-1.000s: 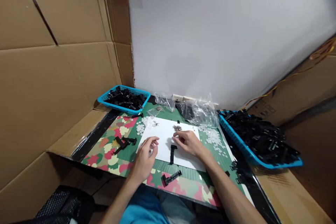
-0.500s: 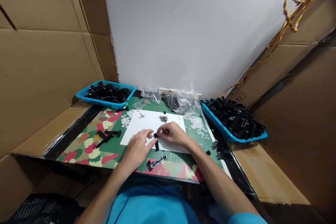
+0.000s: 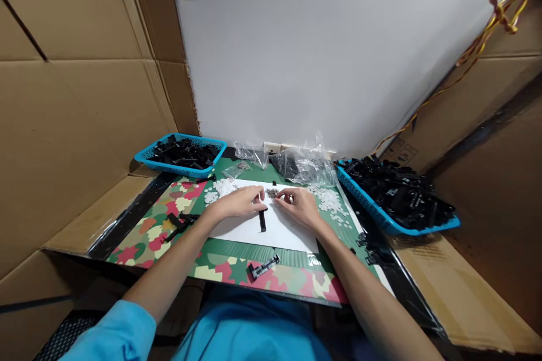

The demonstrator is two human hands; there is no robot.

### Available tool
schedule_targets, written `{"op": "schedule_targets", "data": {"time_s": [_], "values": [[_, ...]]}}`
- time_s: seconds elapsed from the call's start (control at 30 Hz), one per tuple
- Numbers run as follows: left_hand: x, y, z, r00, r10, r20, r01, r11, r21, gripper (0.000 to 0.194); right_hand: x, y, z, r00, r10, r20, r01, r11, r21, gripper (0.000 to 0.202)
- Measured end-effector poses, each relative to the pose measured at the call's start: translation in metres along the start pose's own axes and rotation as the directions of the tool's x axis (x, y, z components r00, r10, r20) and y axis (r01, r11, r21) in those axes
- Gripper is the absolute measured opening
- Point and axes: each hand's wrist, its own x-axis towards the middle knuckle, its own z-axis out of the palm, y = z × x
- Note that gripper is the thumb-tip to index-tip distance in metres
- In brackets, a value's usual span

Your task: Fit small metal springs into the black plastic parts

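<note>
My left hand (image 3: 243,202) is closed, its thumb and fingertips at the upper end of a narrow black plastic part (image 3: 263,221) over the white paper (image 3: 241,229). To the right, my right hand (image 3: 300,204) has its thumb and index finger bent together at the edge of a pile of small metal pieces (image 3: 271,194). Whatever is between those fingertips is too small to make out. Nearer to me, another black part with a lighter, shiny length (image 3: 264,267) lies on the mat.
Blue baskets of black parts stand at the left (image 3: 186,172) and right (image 3: 381,214). White discs (image 3: 330,203) lie on both sides of the paper. Clear plastic bags (image 3: 305,166) sit by the wall. Loose black parts (image 3: 180,224) lie on the camouflage mat (image 3: 148,237). Cardboard walls flank the table.
My hands have moved apart and forward. The right hand has left the black part for the metal pile. The black part has shifted slightly forward with my left hand. My view has turned slightly left.
</note>
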Motion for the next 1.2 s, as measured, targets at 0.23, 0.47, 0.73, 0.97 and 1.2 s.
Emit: {"op": "schedule_targets", "data": {"time_s": [0.23,0.47,0.73,0.97,1.2], "values": [[0.017,-0.014,-0.019,0.947,0.236,0.218,-0.19,0.958,-0.213,0.041,0.002,-0.009,0.012,0.998,0.038,0.059,-0.038,0.999,0.001,0.012],[0.007,-0.028,-0.005,0.983,0.159,0.092,-0.142,0.975,-0.169,0.038,0.0,-0.007,0.01,0.99,0.035,0.134,-0.041,0.998,0.048,0.009],[0.002,-0.022,-0.005,0.992,0.126,0.03,-0.121,0.984,-0.128,0.018,0.003,-0.003,-0.001,0.995,0.037,0.095,-0.049,0.992,0.119,0.016],[0.007,-0.017,0.003,0.99,0.085,-0.116,-0.113,0.957,-0.266,0.029,0.007,-0.007,-0.009,0.997,0.065,0.045,-0.079,0.803,0.591,0.035],[0.008,0.007,0.028,0.936,0.127,-0.33,-0.188,0.969,-0.159,0.033,0.002,-0.025,-0.001,0.975,0.174,0.138,-0.213,0.55,0.807,0.044]]}}
